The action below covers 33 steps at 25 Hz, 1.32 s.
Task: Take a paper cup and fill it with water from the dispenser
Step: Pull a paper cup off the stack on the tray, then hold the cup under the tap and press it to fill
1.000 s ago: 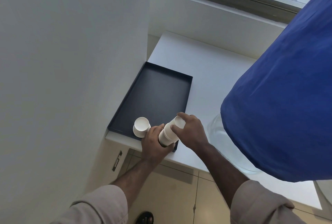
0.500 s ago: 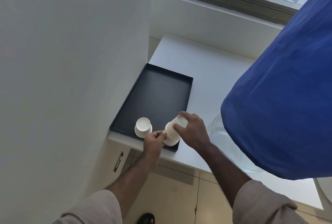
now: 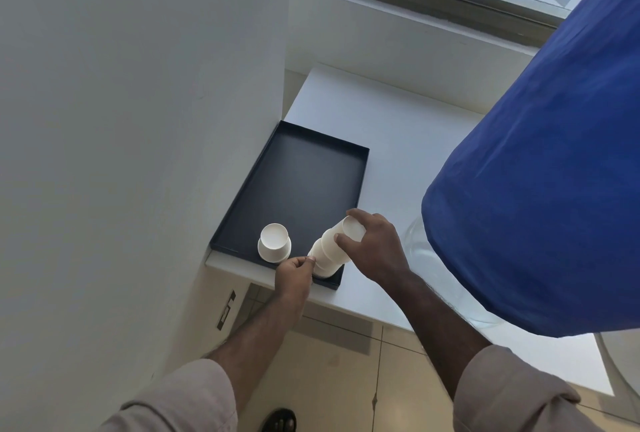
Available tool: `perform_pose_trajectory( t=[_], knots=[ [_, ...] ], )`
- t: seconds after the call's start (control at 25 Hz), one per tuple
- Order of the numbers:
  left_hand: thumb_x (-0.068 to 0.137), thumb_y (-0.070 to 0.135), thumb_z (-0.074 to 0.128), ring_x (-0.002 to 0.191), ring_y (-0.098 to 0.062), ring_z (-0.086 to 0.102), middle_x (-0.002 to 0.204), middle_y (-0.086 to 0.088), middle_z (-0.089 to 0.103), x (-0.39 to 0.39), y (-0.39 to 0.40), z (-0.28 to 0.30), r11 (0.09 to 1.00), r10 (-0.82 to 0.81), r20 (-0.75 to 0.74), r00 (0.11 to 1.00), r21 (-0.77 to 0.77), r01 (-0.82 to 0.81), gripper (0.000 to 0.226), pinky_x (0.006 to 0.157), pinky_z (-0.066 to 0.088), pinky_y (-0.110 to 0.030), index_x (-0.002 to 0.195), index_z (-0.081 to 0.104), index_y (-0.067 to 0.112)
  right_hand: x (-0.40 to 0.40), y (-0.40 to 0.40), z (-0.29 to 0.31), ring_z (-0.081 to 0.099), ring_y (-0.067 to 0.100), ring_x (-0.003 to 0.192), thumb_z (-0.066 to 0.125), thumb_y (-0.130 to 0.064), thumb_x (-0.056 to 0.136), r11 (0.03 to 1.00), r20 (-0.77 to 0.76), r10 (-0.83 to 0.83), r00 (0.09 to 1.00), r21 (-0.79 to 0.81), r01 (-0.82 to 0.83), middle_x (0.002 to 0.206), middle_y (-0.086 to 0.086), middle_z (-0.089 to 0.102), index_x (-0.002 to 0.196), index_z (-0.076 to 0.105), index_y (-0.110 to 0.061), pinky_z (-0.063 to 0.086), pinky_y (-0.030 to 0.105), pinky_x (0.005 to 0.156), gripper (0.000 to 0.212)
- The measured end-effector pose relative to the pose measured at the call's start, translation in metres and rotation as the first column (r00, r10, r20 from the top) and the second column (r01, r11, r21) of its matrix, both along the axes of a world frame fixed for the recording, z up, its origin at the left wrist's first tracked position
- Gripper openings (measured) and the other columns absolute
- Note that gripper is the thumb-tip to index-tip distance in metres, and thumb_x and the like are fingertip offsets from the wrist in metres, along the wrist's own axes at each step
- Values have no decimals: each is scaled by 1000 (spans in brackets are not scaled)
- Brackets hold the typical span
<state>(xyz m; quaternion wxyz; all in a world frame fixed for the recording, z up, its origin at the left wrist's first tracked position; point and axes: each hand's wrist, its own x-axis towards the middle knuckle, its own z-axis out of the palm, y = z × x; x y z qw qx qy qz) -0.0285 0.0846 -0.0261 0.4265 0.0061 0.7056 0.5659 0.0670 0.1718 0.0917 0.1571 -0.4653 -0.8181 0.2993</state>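
On the tray's near edge: stack of paper cups (image 3: 327,251) is standing inverted, tilted
Tray (image 3: 311,175): black, sitting on white counter (image 3: 408,141)
Right hand (image 3: 372,248): grip is closing on the stack's top cup
Left hand (image 3: 294,274): fingertips are pinching the stack's base
Lone cup (image 3: 274,242): inverted, just left of stack, on tray
Blue-covered water bottle (image 3: 540,189): right of tray

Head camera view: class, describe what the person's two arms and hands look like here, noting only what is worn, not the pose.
Both forearms are bare. Each arm has a loose, light beige sleeve rolled or pushed up near the elbow: left sleeve, right sleeve. The left hand and right hand wear no gloves; no watch or ring shows.
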Motion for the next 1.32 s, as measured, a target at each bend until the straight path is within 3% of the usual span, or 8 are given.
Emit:
perform_pose_trajectory(
  t=[0.2, 0.4, 0.68, 0.8, 0.96, 1.08, 1.2, 1.32],
  knots=[
    [97, 19, 58, 49, -14, 39, 56, -3, 49, -2, 4, 3, 997, -39, 14, 999, -72, 40, 16, 47, 32, -25, 84, 63, 10, 4, 1, 14, 52, 16, 89, 70, -36, 77, 998, -38, -38, 999, 51, 39, 109, 6, 61, 125, 58, -24, 41, 27, 77, 51],
    [97, 20, 53, 53, -18, 42, 64, -4, 52, -2, 0, 10, 994, 68, 55, 996, -90, -63, 21, 51, 32, -27, 78, 58, 13, 11, 0, 25, 51, 16, 87, 70, -34, 77, 993, -87, -70, 994, 94, 78, 108, 6, 62, 124, 59, -23, 40, 27, 76, 50],
    [97, 30, 57, 85, -25, 55, 92, -6, 62, 20, -14, 30, 986, 165, -152, 975, 39, -161, 23, 87, 48, -41, 101, 61, 8, 27, -16, 24, 50, 13, 91, 71, -31, 77, 987, -198, -107, 974, 97, 128, 111, 5, 61, 125, 57, -22, 39, 25, 79, 51],
    [97, 40, 59, 78, -21, 53, 83, 0, 62, 37, -17, 54, 977, 126, -99, 987, 185, -106, 31, 74, 47, -35, 98, 63, 9, 38, -28, 25, 56, 15, 93, 72, -31, 77, 986, -326, -146, 934, 26, 163, 111, 1, 62, 120, 55, -22, 47, 29, 79, 47],
    [86, 65, 59, 68, -14, 63, 81, 2, 71, 62, -21, 89, 954, -123, 47, 991, 280, 105, 53, 62, 47, -28, 102, 67, 15, 62, -48, 25, 67, 27, 88, 75, -25, 79, 951, -502, -250, 828, -290, 111, 104, 1, 59, 112, 49, -24, 59, 44, 74, 41],
    [81, 58, 65, 65, -7, 69, 84, 3, 74, 78, -26, 110, 887, -172, 111, 979, 450, 105, 57, 54, 51, -21, 119, 65, 15, 85, -64, 21, 66, 24, 92, 76, -19, 79, 933, -542, -211, 814, -360, 2, 106, 5, 59, 110, 48, -20, 59, 37, 72, 42],
    [77, 44, 75, 68, -7, 70, 88, 0, 74, 94, -38, 120, 836, -199, -31, 979, 516, 186, 49, 52, 51, -16, 115, 67, 14, 115, -77, 19, 66, 17, 93, 79, -20, 77, 928, -547, -172, 819, -368, -51, 109, 2, 62, 113, 49, -18, 56, 32, 77, 47],
    [64, 45, 85, 91, -13, 74, 102, 2, 78, 112, -56, 119, 834, -239, -208, 949, 456, 310, 57, 69, 58, -22, 113, 67, 23, 154, -84, 13, 65, 6, 95, 79, -28, 76, 922, -506, -124, 854, -376, -89, 110, -7, 65, 117, 52, -25, 54, 21, 79, 49]
  ],
)
